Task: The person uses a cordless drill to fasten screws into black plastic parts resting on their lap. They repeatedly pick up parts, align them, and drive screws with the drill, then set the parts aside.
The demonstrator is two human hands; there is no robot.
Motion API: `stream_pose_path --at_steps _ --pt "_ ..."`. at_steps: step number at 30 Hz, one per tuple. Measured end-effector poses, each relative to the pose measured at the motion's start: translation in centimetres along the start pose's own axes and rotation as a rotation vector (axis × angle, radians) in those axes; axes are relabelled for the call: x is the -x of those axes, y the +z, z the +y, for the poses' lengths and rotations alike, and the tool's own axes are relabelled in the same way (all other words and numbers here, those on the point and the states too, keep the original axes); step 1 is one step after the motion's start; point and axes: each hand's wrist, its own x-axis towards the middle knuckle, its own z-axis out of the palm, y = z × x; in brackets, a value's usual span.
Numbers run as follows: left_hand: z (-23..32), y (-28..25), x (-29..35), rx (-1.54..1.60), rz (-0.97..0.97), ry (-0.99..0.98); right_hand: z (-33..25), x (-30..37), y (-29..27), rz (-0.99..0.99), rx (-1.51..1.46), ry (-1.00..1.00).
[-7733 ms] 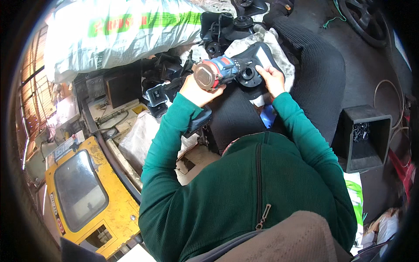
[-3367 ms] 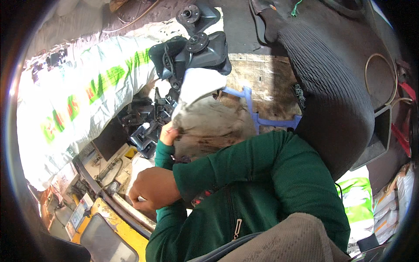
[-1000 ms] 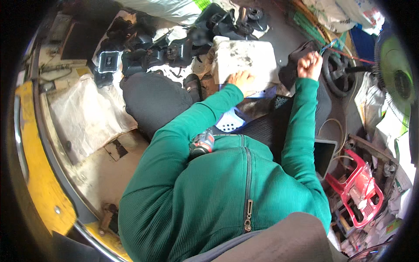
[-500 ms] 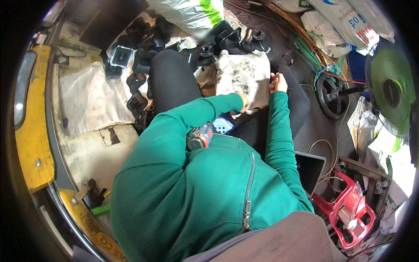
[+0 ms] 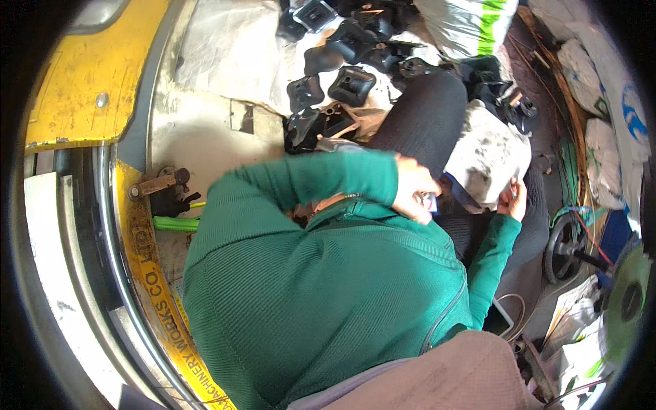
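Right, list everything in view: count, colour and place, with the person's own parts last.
Machine panel: 1, yellow, upper left
Lever: 1, brownish, left
Strip: 1, bright green, below the lever
Sheet: 1, whitish, top left
Moulded parts: over ten, overlapping, black, top centre
Striped sack: 1, white and green, top
Stained cloth: 1, white, dark-smudged, right of centre
Other sacks: several, whitish, upper right
Wheel: 1, black, right
Fan: 1, greenish, right edge
Papers: several, white, lower right
Top: 1, green, bottom centre
Trousers: 1 pair, dark, centre right
Left hand: 1, bare, centre right
Right hand: 1, bare, at the stained cloth's lower edge
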Motion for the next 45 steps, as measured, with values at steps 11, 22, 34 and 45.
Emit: stream_pose_path --at_steps 11,22,34,45 --pt "-17.6 -1.0 8.3 0.366 0.729 0.07 -0.3 5.4 13.6 -0.472 0.074 0.152" --pt "-12.7 5.4 1.7 -0.149 0.773 -0.019 3.7 8.3 26.4 -0.824 0.633 0.478" --pt "-54.7 20.9 5.4 0.598 1.029 -1.217 3.9 9.1 23.4 -0.518 0.261 0.497" --pt "-53.6 20.6 3.6 1.106 0.953 -1.311 -0.2 9.5 15.8 -0.244 0.059 0.232"
